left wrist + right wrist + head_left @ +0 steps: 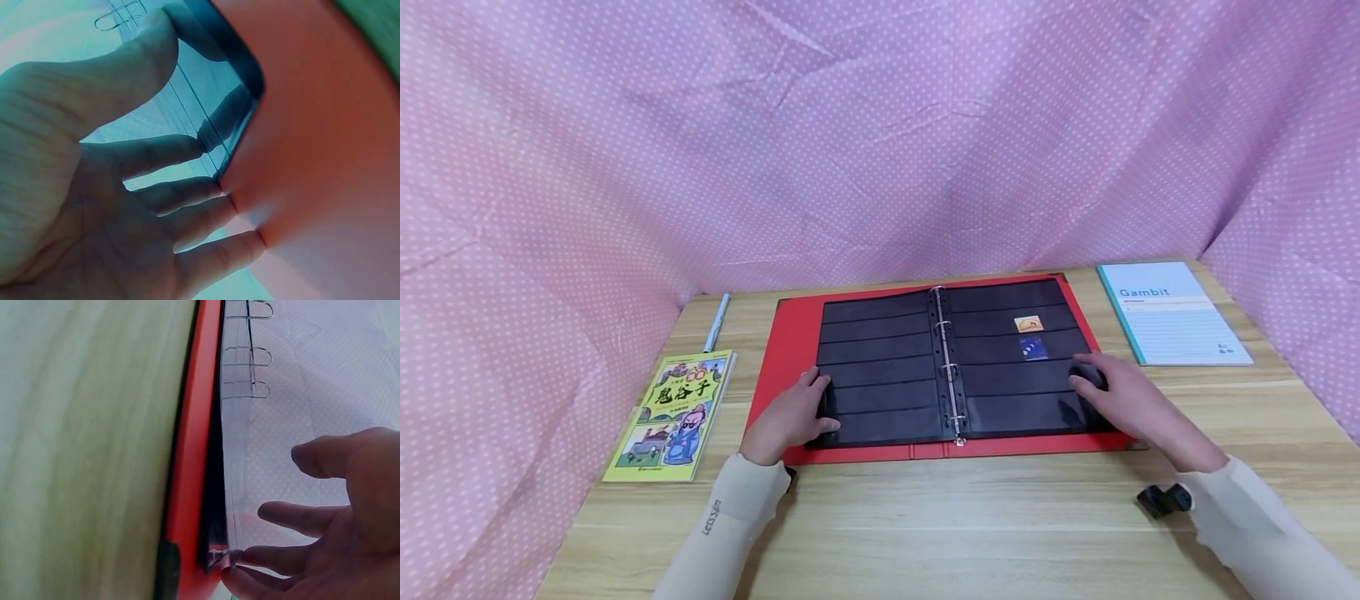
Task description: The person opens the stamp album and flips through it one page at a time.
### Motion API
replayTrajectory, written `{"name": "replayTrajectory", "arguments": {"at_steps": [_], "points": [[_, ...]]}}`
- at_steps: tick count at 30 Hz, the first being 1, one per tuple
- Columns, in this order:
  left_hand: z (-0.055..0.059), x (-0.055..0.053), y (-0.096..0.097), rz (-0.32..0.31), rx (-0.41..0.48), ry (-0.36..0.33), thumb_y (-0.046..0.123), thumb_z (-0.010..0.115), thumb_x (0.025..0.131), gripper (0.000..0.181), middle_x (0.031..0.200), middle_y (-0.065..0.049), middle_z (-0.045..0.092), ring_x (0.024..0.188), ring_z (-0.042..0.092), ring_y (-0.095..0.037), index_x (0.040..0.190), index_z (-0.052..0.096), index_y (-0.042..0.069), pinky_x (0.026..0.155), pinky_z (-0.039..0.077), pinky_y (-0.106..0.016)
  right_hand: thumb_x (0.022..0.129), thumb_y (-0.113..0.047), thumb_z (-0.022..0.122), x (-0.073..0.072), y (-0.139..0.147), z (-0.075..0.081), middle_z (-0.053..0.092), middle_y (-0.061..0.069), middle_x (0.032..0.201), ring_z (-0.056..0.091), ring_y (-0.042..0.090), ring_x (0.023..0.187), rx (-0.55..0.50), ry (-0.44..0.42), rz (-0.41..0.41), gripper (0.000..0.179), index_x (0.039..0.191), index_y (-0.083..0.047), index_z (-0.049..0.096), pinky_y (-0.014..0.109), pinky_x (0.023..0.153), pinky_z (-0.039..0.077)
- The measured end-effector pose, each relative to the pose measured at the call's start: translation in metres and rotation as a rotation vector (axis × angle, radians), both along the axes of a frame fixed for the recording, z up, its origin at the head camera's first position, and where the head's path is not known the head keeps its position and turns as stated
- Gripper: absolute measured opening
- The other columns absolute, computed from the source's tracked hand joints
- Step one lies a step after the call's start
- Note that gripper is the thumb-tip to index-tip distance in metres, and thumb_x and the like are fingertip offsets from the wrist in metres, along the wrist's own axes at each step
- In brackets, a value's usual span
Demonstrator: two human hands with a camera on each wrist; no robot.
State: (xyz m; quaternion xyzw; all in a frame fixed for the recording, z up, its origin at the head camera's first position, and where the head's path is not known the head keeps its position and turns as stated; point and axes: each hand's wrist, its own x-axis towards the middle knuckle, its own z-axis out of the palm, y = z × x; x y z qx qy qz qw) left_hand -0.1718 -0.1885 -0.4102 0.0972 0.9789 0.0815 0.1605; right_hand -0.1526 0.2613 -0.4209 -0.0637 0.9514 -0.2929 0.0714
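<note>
**Open binder, two small cards, plenty of ways to crease a page**

So the red binder (775, 350) lay open on the table (925, 525), metal rings (950, 369) down the middle, a black left page (880, 358) and right page (1007, 400) either side. An orangey card (1028, 323) and a dark blue card (1033, 350) sat on the right page, orange one row above.

The left hand (793, 417) was at the left page's outer edge, thumb apart from the fingers, fingertips touching the red cover, nothing clamped. The right hand (1123, 392) was loose too, thumb well away, a couple of fingertips touching the right page near its lower outer corner.

My worry: with a touch that light, the corner could've slipped and bent. A hard tug might've torn the holes at the rings. Tilting the page could've let the cards slide if they weren't tucked deep, and I couldn't tell how deep they were.
</note>
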Motion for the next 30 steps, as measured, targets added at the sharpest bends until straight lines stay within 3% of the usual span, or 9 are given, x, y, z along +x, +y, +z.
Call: {"name": "replayTrajectory", "arguments": {"at_steps": [5,11,21,26,30], "points": [[0.0,0.0,0.0,0.01,0.003,-0.004,0.031,0.08,0.075,0.084,0.149,-0.022,0.027,0.133,0.031,-0.039,0.143,0.039,0.004,0.096,0.042,-0.049,0.099,-0.038,0.047,0.005,-0.001,0.011,0.04,0.031,0.137,0.039,0.047,0.121,-0.045,0.037,-0.018,0.055,0.135,0.003,0.046,0.064,0.095,0.033],[0.001,0.001,0.0,0.011,0.001,-0.005,0.031,0.08,0.076,0.083,0.149,-0.022,0.027,0.134,0.03,-0.039,0.143,0.039,0.003,0.096,0.042,-0.049,0.099,-0.046,0.042,0.01,-0.007,0.026,0.033,0.026,0.145,0.032,0.049,0.128,-0.064,0.051,-0.019,0.058,0.136,-0.002,0.048,0.066,0.097,0.029],[0.001,0.001,0.001,0.027,0.001,-0.017,0.03,0.08,0.076,0.084,0.15,-0.021,0.025,0.134,0.03,-0.038,0.144,0.038,0.004,0.094,0.043,-0.049,0.099,-0.037,0.048,0.015,-0.021,0.04,0.034,0.011,0.149,0.031,0.039,0.133,-0.163,0.134,0.155,0.049,0.14,-0.011,0.047,0.062,0.098,0.031],[0.0,0.0,0.001,0.024,-0.001,-0.017,0.031,0.08,0.076,0.084,0.15,-0.02,0.025,0.134,0.03,-0.037,0.144,0.038,0.004,0.094,0.044,-0.048,0.1,-0.025,0.048,0.016,-0.027,0.044,0.031,0.001,0.151,0.027,0.033,0.137,-0.236,0.201,0.199,0.038,0.137,-0.017,0.051,0.062,0.1,0.029],[0.0,0.0,0.001,0.023,0.004,-0.019,0.03,0.08,0.076,0.084,0.15,-0.02,0.025,0.134,0.03,-0.037,0.144,0.038,0.004,0.095,0.044,-0.048,0.103,-0.02,0.041,0.015,-0.032,0.048,0.029,-0.002,0.152,0.027,0.03,0.137,-0.277,0.242,0.219,0.036,0.137,-0.015,0.051,0.048,0.105,0.031]]}}
